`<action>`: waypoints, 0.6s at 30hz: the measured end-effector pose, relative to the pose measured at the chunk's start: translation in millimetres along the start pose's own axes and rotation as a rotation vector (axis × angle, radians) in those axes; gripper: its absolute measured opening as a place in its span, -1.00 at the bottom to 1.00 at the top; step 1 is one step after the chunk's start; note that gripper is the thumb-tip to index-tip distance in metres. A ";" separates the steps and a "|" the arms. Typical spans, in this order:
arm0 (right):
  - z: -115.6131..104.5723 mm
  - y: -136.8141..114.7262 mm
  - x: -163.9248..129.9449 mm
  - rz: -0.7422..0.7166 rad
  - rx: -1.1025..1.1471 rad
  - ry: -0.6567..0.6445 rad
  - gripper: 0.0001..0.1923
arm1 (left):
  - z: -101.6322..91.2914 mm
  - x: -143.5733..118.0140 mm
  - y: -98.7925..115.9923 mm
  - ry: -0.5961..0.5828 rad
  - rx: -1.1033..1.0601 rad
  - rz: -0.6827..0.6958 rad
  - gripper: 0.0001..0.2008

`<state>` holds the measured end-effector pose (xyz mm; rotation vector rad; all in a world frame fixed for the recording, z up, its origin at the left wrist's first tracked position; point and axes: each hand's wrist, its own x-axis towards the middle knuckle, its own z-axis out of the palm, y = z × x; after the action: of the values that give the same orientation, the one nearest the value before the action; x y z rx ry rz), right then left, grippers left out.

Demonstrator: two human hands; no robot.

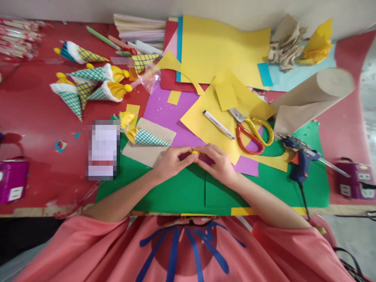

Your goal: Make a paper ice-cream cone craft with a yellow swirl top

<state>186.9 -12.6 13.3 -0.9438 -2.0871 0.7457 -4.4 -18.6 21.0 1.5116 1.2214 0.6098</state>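
Yellow piece (195,153) pinched between both hands, scissors (251,131) near.

You get a bright, evenly lit view, with soft light that seems to fall from above. Shadows stay faint: only thin ones lie under the scissors (251,131) and the glue gun (298,156). No harsh glare shows on the desk (41,113), though its red top has a mild sheen. The wide lens bends your picture strongly at the edges, so the desk's front edge curves and the paper roll (311,98) looks stretched. Corners are soft. A pixelated block (102,150) hides one item left of centre.
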 end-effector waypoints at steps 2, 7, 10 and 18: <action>-1.7 -0.3 1.1 -0.014 0.044 -0.004 -0.77 | -1.5 -0.1 -0.6 -0.010 -0.015 -0.005 -0.64; -5.6 -3.0 3.6 0.056 0.185 -0.021 -0.82 | -3.5 0.6 0.9 -0.043 -0.113 -0.008 -0.67; -6.5 -3.8 4.7 0.112 0.223 0.025 -0.89 | -3.5 1.3 3.1 -0.040 -0.187 -0.017 -0.67; -5.9 2.0 0.6 0.255 0.247 0.251 -0.85 | -5.4 2.6 2.1 0.061 -0.247 0.007 -0.48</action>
<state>192.0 -9.8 15.5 -1.1123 -1.6340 0.9392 -7.3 -13.9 24.1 1.2991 1.1413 0.7867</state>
